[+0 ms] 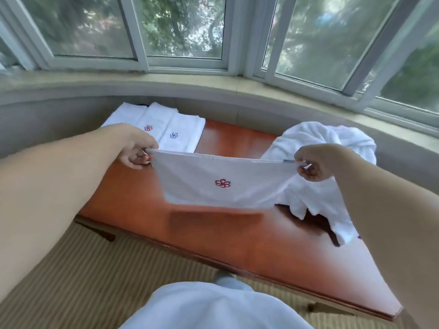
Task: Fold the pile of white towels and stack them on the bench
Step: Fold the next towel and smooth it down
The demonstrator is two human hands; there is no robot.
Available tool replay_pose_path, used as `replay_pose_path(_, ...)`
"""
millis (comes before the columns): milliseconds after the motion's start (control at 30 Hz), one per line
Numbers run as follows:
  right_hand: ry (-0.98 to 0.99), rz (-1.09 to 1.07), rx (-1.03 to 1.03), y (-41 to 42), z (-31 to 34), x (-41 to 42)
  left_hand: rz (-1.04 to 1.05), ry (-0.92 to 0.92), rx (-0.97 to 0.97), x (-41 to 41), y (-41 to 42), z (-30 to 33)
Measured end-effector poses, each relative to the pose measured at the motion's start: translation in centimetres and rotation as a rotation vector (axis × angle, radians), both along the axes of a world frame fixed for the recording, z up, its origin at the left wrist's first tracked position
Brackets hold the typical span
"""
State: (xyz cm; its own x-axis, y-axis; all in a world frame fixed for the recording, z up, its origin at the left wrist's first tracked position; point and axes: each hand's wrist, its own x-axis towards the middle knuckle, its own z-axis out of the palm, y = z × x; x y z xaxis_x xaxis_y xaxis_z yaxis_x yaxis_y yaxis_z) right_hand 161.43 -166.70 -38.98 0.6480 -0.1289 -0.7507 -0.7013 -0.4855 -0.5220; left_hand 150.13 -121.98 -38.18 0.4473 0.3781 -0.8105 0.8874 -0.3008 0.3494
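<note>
Towel with a red flower logo (221, 184) hangs stretched above the wooden bench (237, 236); my left hand (137, 148) pinches its left top corner and my right hand (313, 165) pinches the right one. Folded towels (166, 125) lie at the bench's far left end, and the unfolded pile (327, 148) sits at its right.
</note>
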Motion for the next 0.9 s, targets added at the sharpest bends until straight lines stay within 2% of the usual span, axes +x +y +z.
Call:
replay_pose_path(133, -0.088, -0.067, 0.1, 0.9, 2.0, 0.7, 0.146, -0.152, -0.011, 0.7, 0.1, 2.2)
replay_pose_path(300, -0.174, -0.127, 0.222, 2.2, 1.6, 1.3, 0.332, -0.377, -0.076, 1.6, 0.4, 1.2)
replay_pose_path(467, -0.27, -0.177, 0.285, 2.9, 1.0, 2.0, 0.398, -0.49, -0.068, 2.4, 0.6, 0.5)
replay_pose_path(567, -0.268, -0.184, 0.262, 2.8, 0.2, 1.8, 0.369, -0.467, -0.033, 2.2, 0.4, -0.4)
replay_pose_path(667, -0.191, -0.153, 0.178, 1.9, -2.8, 0.7, 0.3, -0.366, 0.004, 0.8, -0.3, -3.1)
replay_pose_path(900, 0.067, -0.025, -0.056, -0.9, -17.3, -5.5, 0.22, -0.026, 0.003, -5.1, -3.2, -16.4)
